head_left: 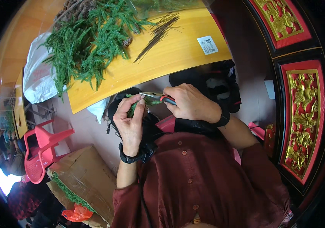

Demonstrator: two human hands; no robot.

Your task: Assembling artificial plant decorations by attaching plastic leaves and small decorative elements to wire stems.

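Note:
My left hand (129, 117) pinches a small green artificial pine sprig (131, 111) just off the near edge of the table, over my lap. Part of the sprig is hidden behind the fingers. My right hand (193, 103) is closed round the red and black handles of needle-nose pliers (152, 94). Their metal jaws point left and reach the left fingertips at the sprig. Whether the jaws grip anything there is too small to tell.
On the yellow table (185, 57) lie a heap of green pine branches (82, 49), thin brown wires (158, 34) and a white label (207, 45). A cardboard box (82, 171) and a pink plastic chair (42, 152) stand left. Carved red-gold panels (303, 117) flank the right.

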